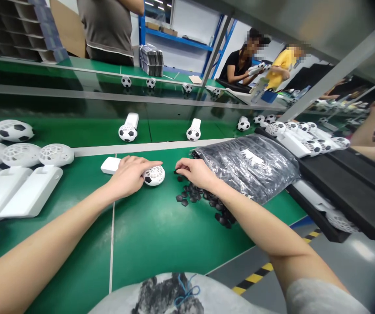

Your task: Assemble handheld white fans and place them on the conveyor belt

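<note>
My left hand [130, 174] lies over a white hand-held fan [153, 175] with a soccer-ball head, holding it down on the green mat [148, 231]; its white handle [110, 165] sticks out to the left. My right hand [195, 172] is curled over a heap of small black pentagon pieces [203, 200], fingertips pinched at a piece near the fan's head. What sits between the fingertips is too small to make out.
Unfinished white fans [20, 174] lie in rows at left. Finished fans [128, 128] [194, 130] ride the conveyor beyond. A black plastic bag [252, 168] and a black tray [347, 187] of fans sit at right. Other people work at the far side.
</note>
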Demonstrator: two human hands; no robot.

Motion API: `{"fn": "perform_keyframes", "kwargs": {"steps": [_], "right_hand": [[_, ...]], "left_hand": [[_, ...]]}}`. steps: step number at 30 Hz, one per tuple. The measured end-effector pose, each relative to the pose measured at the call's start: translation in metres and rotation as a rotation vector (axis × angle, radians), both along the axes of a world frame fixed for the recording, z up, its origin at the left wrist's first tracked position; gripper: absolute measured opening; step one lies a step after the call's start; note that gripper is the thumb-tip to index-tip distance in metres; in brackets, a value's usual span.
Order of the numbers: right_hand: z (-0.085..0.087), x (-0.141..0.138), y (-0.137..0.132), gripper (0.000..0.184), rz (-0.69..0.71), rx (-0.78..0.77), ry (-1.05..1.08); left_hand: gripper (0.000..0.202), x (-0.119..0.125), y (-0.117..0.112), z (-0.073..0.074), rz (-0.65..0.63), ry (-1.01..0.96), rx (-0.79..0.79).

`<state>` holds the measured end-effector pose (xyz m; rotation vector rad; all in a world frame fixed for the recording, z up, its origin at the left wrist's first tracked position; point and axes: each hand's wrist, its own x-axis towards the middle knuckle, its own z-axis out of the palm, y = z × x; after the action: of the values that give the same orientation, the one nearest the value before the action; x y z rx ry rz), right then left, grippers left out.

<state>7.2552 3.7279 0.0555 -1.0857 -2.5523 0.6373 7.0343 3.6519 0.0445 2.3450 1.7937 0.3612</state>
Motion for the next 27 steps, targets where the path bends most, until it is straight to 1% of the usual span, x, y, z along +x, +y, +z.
{"fn": "perform_keyframes", "kwargs": {"steps": [1, 4, 6, 8, 11, 14, 16, 20, 22, 24, 27], "right_hand": [[0.001, 0.0, -0.006, 0.008, 0.023, -0.023, 0.042], [0.003, -0.003, -0.019, 0.005, 0.078, -0.024, 0.141], [0.003, -0.007, -0.025, 0.006, 0.109, -0.045, 0.191], [0.002, -0.012, -0.028, 0.008, 0.14, -0.077, 0.225], [-0.001, -0.018, -0.03, 0.007, 0.159, -0.122, 0.254], [-0.004, -0.022, -0.029, 0.005, 0.16, -0.151, 0.243], [-0.004, -0.023, -0.028, 0.007, 0.176, -0.127, 0.224], [0.001, -0.02, -0.03, 0.017, 0.251, -0.019, 0.198], [0.004, -0.018, -0.031, 0.015, 0.23, -0.003, 0.194], [0.004, -0.016, -0.031, 0.012, 0.185, -0.036, 0.202], [0.002, -0.015, -0.03, 0.01, 0.182, -0.081, 0.246]], "left_hand": [[0.066, 0.0, 0.0, 0.0, 0.011, 0.005, 0.001], [0.065, 0.001, -0.001, 0.001, 0.026, -0.012, -0.013], [0.063, 0.003, -0.002, 0.002, 0.037, -0.031, -0.033], [0.068, 0.006, -0.003, 0.002, 0.066, -0.047, -0.045], [0.076, 0.011, -0.005, 0.003, 0.124, -0.078, -0.033], [0.075, 0.015, -0.006, 0.002, 0.141, -0.099, -0.018], [0.073, 0.015, -0.006, 0.002, 0.143, -0.101, -0.01], [0.071, 0.014, -0.005, 0.001, 0.139, -0.106, -0.002], [0.071, 0.014, -0.005, 0.001, 0.135, -0.107, -0.004], [0.071, 0.014, -0.005, 0.001, 0.136, -0.106, -0.005], [0.071, 0.014, -0.006, 0.001, 0.135, -0.107, -0.002]]}}
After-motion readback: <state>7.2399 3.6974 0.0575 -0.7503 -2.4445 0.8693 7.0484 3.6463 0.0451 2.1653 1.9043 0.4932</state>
